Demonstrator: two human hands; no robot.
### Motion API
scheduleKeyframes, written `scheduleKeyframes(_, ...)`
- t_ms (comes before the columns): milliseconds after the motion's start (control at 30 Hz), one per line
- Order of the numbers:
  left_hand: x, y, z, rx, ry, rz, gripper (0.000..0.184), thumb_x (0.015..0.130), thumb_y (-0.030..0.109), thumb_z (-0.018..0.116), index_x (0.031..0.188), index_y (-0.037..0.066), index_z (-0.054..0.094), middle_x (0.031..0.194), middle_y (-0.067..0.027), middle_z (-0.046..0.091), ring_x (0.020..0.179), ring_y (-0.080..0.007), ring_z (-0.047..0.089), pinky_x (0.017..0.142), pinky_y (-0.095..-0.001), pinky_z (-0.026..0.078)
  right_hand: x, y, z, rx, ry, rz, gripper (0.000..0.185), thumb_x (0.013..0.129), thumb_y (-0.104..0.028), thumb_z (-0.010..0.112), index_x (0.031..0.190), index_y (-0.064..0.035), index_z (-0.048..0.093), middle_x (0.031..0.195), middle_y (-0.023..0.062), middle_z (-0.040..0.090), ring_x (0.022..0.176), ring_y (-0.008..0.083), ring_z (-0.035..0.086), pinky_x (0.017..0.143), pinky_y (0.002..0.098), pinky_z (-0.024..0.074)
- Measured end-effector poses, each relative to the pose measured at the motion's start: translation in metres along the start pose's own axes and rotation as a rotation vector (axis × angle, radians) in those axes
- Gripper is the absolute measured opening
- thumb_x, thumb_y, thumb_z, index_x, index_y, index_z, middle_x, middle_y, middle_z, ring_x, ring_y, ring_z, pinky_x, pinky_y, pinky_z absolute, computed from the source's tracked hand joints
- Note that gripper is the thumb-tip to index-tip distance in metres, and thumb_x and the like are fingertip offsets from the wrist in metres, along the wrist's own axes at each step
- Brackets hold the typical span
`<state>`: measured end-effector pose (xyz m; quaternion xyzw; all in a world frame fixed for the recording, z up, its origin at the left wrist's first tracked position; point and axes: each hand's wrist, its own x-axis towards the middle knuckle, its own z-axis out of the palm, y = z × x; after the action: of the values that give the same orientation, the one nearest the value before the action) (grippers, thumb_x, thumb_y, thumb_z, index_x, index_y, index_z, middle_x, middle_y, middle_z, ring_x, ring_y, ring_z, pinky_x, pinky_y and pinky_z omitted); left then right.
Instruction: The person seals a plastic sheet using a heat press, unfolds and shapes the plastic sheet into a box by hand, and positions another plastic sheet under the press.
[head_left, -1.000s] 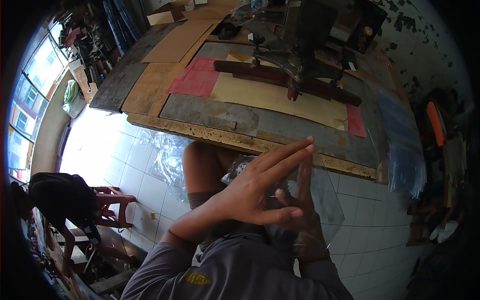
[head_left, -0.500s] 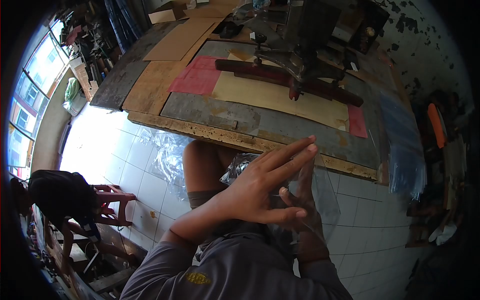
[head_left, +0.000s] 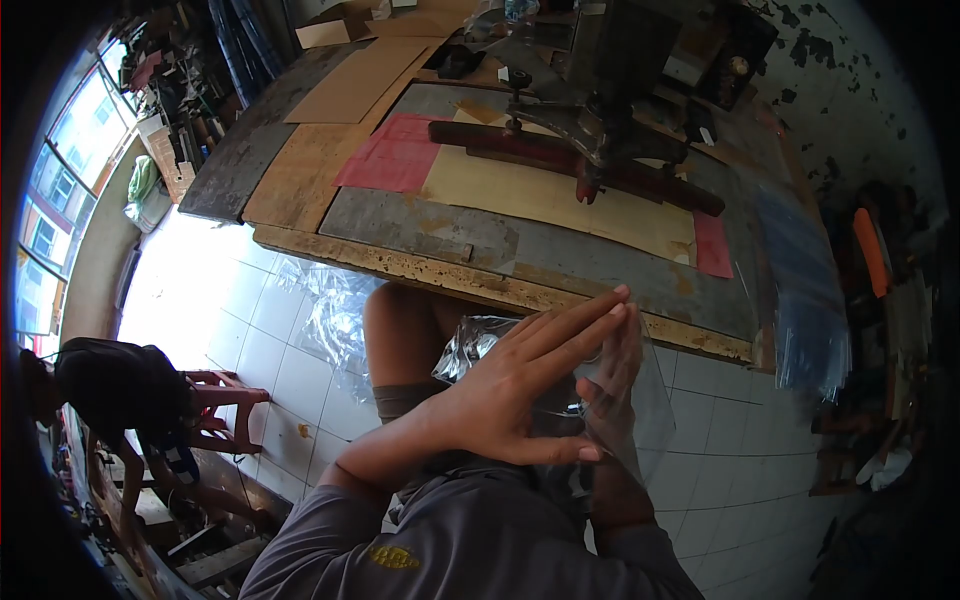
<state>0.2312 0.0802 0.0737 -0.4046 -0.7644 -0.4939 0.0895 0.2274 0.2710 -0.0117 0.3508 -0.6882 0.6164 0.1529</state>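
Observation:
My left hand [head_left: 512, 385] reaches across my lap with its fingers stretched out and its thumb apart. Its fingertips meet the upper edge of a clear plastic sheet [head_left: 655, 400]. Behind and partly through that sheet shows my right hand [head_left: 615, 405], fingers pointing up and thumb bent toward the left palm. It supports the sheet, which seems to lie between thumb and fingers; the exact grip is blurred by the plastic. More crumpled clear plastic [head_left: 470, 345] shines on my lap, partly behind the left hand.
Ahead stands a worktable [head_left: 400, 275] bearing a metal press [head_left: 600, 130], yellow paper [head_left: 540, 205] and pink paper [head_left: 395, 150]. Clear sheets [head_left: 805, 290] hang at its right edge. Plastic [head_left: 335, 310] lies on the tiled floor. Another person [head_left: 120, 400] sits left near a red stool [head_left: 225, 410].
Both hands have dropped slightly, and the left thumb has moved down and left. The right thumb has shifted a little to the right. The sheet has tilted slightly with the hands.

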Motion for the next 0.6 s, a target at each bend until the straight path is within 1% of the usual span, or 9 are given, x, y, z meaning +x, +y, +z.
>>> scheduleKeyframes(100, 0.001, -0.002, 0.004, -0.004, 0.008, 0.022, 0.110, 0.085, 0.054, 0.079, 0.164, -0.003, 0.028, 0.170, -0.0257, 0.028, 0.152, -0.0439, 0.037, 0.120, -0.0530, 0.032, 0.008, 0.006, 0.003, 0.014, -0.021, -0.034, 0.086, 0.106, -0.035, 0.063, 0.169, -0.0104, 0.009, 0.172, 0.0256, 0.009, 0.161, 0.0423, 0.013, 0.128, 0.0558, 0.0223)
scheduleKeyframes(167, 0.001, -0.003, 0.003, 0.004, -0.010, 0.018, 0.110, 0.084, 0.054, 0.079, 0.163, -0.003, 0.029, 0.170, -0.0255, 0.027, 0.155, -0.0441, 0.033, 0.122, -0.0537, 0.030, 0.010, 0.007, 0.004, 0.061, -0.057, -0.031, 0.089, 0.106, -0.034, 0.063, 0.169, -0.0092, 0.005, 0.172, 0.0251, 0.010, 0.161, 0.0419, 0.012, 0.128, 0.0563, 0.0222)
scheduleKeyframes(200, 0.002, -0.003, 0.003, 0.007, -0.020, 0.017, 0.109, 0.084, 0.054, 0.080, 0.163, -0.003, 0.030, 0.171, -0.0254, 0.027, 0.156, -0.0441, 0.031, 0.123, -0.0541, 0.029, 0.008, 0.006, 0.005, 0.079, -0.059, 0.004, 0.089, 0.106, -0.036, 0.063, 0.169, -0.0111, 0.006, 0.172, 0.0251, 0.009, 0.161, 0.0426, 0.011, 0.128, 0.0572, 0.0217)
scheduleKeyframes(267, 0.002, -0.004, 0.002, 0.028, -0.020, 0.029, 0.109, 0.084, 0.055, 0.079, 0.163, -0.002, 0.031, 0.171, -0.0255, 0.027, 0.156, -0.0449, 0.030, 0.123, -0.0545, 0.029, 0.006, 0.011, 0.006, 0.141, -0.074, -0.038, 0.091, 0.104, -0.042, 0.065, 0.170, -0.0159, 0.008, 0.172, 0.0252, 0.009, 0.161, 0.0443, 0.011, 0.128, 0.0590, 0.0208)
scheduleKeyframes(300, 0.002, -0.004, 0.002, 0.040, -0.019, 0.035, 0.108, 0.084, 0.055, 0.079, 0.163, -0.002, 0.032, 0.171, -0.0256, 0.027, 0.156, -0.0453, 0.030, 0.123, -0.0547, 0.028, 0.006, 0.022, 0.006, 0.185, -0.087, -0.115, 0.093, 0.103, -0.045, 0.067, 0.170, -0.0190, 0.008, 0.172, 0.0254, 0.009, 0.161, 0.0453, 0.011, 0.128, 0.0598, 0.0204)
scheduleKeyframes(400, 0.000, -0.009, 0.002, 0.096, -0.015, 0.040, 0.116, 0.079, 0.066, 0.080, 0.165, 0.004, 0.032, 0.172, -0.0239, 0.025, 0.156, -0.0456, 0.030, 0.122, -0.0583, 0.030, 0.003, 0.030, 0.004, 0.224, -0.089, -0.131, 0.103, 0.095, -0.056, 0.074, 0.170, -0.0280, 0.010, 0.173, 0.0256, 0.006, 0.160, 0.0480, 0.010, 0.127, 0.0618, 0.0197)
scheduleKeyframes(500, -0.001, -0.007, -0.003, 0.112, -0.026, 0.047, 0.120, 0.077, 0.070, 0.080, 0.165, 0.004, 0.032, 0.172, -0.0239, 0.026, 0.156, -0.0458, 0.031, 0.122, -0.0579, 0.030, -0.010, 0.013, 0.001, 0.164, -0.006, 0.133, 0.121, 0.080, -0.062, 0.085, 0.170, -0.0330, 0.010, 0.174, 0.0259, 0.003, 0.159, 0.0495, 0.014, 0.126, 0.0615, 0.0237)
scheduleKeyframes(567, -0.006, 0.002, -0.011, 0.151, -0.004, -0.058, 0.124, 0.075, 0.073, 0.080, 0.165, 0.003, 0.032, 0.171, -0.0243, 0.026, 0.155, -0.0457, 0.032, 0.122, -0.0574, 0.030, -0.012, 0.010, -0.005, 0.157, 0.086, 0.126, 0.135, 0.070, -0.065, 0.092, 0.170, -0.0306, 0.008, 0.174, 0.0252, 0.003, 0.158, 0.0475, 0.022, 0.125, 0.0592, 0.0273)
scheduleKeyframes(600, -0.011, 0.006, -0.016, 0.168, 0.004, -0.112, 0.125, 0.074, 0.074, 0.079, 0.165, 0.003, 0.031, 0.171, -0.0246, 0.026, 0.155, -0.0457, 0.033, 0.122, -0.0572, 0.031, -0.013, 0.012, -0.010, 0.181, 0.142, 0.005, 0.143, 0.065, -0.067, 0.093, 0.171, -0.0271, 0.005, 0.175, 0.0244, 0.004, 0.157, 0.0452, 0.027, 0.125, 0.0574, 0.0289)
